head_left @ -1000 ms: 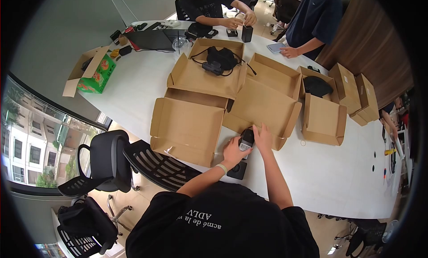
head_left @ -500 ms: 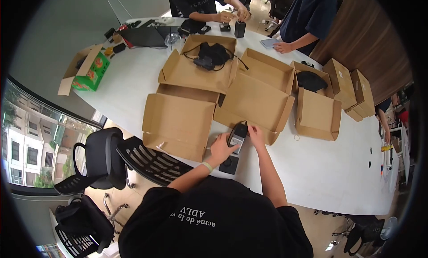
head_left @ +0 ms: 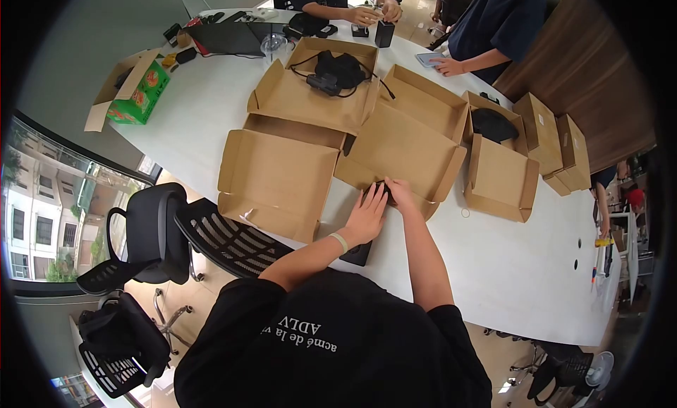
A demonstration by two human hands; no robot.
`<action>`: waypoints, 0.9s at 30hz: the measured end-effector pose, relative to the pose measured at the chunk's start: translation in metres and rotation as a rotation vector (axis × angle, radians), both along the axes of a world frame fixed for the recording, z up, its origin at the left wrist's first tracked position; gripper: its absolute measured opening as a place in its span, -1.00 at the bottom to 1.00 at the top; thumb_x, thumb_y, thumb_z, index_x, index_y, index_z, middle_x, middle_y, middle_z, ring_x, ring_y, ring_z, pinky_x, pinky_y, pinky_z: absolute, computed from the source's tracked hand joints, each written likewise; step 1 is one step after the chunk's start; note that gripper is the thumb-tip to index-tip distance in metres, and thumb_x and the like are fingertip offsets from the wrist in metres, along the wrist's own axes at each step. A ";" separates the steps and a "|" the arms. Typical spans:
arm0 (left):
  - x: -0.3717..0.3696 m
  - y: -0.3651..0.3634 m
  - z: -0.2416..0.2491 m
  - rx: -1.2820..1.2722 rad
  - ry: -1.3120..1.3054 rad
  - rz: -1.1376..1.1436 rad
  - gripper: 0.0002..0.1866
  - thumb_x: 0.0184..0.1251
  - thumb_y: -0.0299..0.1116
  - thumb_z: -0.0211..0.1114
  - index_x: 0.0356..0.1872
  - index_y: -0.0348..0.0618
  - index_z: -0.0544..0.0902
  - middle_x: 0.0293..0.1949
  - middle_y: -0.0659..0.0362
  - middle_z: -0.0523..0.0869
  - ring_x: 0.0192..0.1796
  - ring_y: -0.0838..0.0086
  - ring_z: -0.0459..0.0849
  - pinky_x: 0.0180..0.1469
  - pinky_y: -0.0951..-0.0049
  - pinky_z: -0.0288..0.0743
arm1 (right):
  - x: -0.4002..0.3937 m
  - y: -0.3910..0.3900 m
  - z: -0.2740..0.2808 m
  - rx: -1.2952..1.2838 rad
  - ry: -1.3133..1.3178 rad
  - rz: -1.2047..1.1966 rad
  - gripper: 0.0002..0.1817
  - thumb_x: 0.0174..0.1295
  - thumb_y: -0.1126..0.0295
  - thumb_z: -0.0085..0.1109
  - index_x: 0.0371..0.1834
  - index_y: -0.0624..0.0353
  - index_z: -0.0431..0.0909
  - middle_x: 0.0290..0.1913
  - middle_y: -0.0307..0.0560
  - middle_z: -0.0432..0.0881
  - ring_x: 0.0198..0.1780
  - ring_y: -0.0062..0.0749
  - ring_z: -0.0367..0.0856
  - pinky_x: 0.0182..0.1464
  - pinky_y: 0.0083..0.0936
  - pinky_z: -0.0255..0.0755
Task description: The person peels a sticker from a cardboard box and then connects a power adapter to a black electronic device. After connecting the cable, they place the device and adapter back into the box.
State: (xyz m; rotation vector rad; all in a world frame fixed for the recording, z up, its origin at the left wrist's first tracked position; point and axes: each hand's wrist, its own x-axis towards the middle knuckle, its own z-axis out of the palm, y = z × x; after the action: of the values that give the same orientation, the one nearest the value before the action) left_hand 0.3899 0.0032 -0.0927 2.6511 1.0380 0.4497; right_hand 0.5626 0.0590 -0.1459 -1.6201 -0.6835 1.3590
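My left hand lies flat with fingers spread, pressing down over a small black rectangular handheld device of which only the far tip shows past my fingertips. My right hand is curled at the device's 3 o'clock side; whether it pinches the body or only touches it I cannot tell. The device sits on the white oval table, against the near edge of an open brown cardboard box with its lid folded back. At 6 o'clock from it a flat black square pad peeks out under my left wrist. At 9 o'clock lies a second open brown cardboard box.

I judge the device to be rigid, light hard plastic, fairly smooth, so it could slip under a flat palm. Best hold looks like the two long sides, thumb against fingers
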 end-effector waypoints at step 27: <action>0.003 0.006 -0.005 0.014 -0.026 -0.015 -0.31 0.25 -0.27 0.18 0.36 -0.33 0.19 0.44 -0.11 0.11 0.48 -0.04 0.02 0.40 -0.04 0.08 | 0.009 0.063 0.086 0.134 -1.254 0.909 -0.84 -0.05 0.47 0.25 -0.35 0.24 0.67 -0.38 0.12 0.67 -0.31 0.02 0.64 -0.27 -0.27 0.51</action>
State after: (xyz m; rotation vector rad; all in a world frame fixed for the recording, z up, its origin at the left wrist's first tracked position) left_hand 0.3926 0.0093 -0.0975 2.6563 1.0103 0.4882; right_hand 0.5712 0.1217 -0.0602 -2.0300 -2.3900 0.5948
